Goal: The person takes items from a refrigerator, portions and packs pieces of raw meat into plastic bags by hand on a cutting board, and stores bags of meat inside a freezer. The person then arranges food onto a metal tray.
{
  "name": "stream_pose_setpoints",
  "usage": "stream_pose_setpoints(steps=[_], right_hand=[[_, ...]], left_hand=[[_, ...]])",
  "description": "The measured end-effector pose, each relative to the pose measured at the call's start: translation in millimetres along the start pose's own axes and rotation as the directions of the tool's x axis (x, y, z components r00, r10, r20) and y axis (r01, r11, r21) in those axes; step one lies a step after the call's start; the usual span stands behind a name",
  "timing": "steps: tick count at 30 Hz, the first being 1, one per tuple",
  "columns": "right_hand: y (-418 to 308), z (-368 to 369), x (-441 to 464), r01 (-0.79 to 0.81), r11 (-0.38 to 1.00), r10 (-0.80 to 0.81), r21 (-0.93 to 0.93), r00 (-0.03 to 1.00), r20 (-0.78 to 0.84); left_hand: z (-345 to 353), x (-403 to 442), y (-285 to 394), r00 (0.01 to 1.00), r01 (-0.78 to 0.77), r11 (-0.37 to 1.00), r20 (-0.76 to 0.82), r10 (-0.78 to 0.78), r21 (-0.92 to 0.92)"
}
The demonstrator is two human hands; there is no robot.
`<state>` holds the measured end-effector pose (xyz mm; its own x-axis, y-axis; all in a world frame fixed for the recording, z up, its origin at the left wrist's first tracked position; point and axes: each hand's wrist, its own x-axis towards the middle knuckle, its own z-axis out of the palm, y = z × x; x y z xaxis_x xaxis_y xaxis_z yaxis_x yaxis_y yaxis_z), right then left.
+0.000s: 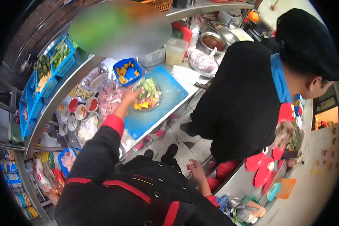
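Observation:
My left hand (132,94) reaches over the left rim of a plate or bowl (160,98), its blurred fingers touching the chopped green vegetables (148,86). Whether they grip any is unclear. Yellow-orange pieces (142,105) lie beside the greens. The dish rests on a blue cutting board (173,87). Just behind it stands a blue basket (126,62) of orange-brown pieces. Raw pale-pink meat (111,96) lies left of the board. Low on my right side, away from the counter, my right hand (196,169) is empty with its fingers apart.
A person in black (237,98) stands close on the right, near a knife (202,86). Small bowls (81,112) crowd the counter's left side. Blue vegetable baskets (47,88) sit on a raised metal shelf. Red lids (263,173) lie on another counter at lower right.

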<state>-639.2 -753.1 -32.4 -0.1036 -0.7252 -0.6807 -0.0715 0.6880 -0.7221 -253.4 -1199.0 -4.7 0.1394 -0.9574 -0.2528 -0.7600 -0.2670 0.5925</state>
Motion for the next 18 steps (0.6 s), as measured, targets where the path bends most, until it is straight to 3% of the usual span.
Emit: stream_pose_setpoints(steps=[4, 6, 7, 9, 11, 13, 14, 17, 18], right_hand=[[-10, -40, 34, -0.037, 0.998, 0.033, 0.054, 0.997, 0.071], [-18, -52, 49, 0.003, 1.0, -0.004, 0.013, 0.993, 0.114], [-26, -54, 59, 0.004, 1.0, -0.004, 0.0, 0.991, 0.137], [-47, -48, 76, -0.027, 0.984, 0.061, -0.177, 0.98, 0.19], [-64, -37, 95, 0.009, 0.986, 0.033, -0.165, 0.967, 0.254], [-78, -23, 119, 0.167, 0.972, -0.097, -0.163, 0.925, 0.366], [-85, -17, 131, 0.22, 0.973, -0.167, -0.072, 0.883, 0.438], [-138, 10, 145, 0.159, 0.987, -0.126, -0.034, 0.877, 0.463], [-152, 17, 148, 0.157, 0.986, -0.113, -0.054, 0.874, 0.472]], left_hand=[[0, -22, 14, 0.995, 0.079, 0.996, -0.067, -0.077, 0.03], [-3, -27, 16, 0.994, 0.038, 0.989, -0.092, -0.051, -0.143], [-5, -27, 19, 0.992, 0.057, 0.988, -0.108, -0.073, -0.145], [-10, -29, 19, 0.98, 0.121, 0.935, -0.111, -0.167, -0.333], [-16, -21, 13, 0.978, 0.128, 0.93, -0.113, -0.177, -0.346], [-19, -18, 17, 0.981, 0.088, 0.875, -0.111, -0.159, -0.476], [-20, -13, 17, 0.98, 0.088, 0.89, -0.119, -0.157, -0.448], [-25, -15, 11, 0.983, 0.063, 0.836, -0.112, -0.147, -0.545], [-31, -24, 11, 0.98, 0.088, 0.876, -0.115, -0.161, -0.475]])
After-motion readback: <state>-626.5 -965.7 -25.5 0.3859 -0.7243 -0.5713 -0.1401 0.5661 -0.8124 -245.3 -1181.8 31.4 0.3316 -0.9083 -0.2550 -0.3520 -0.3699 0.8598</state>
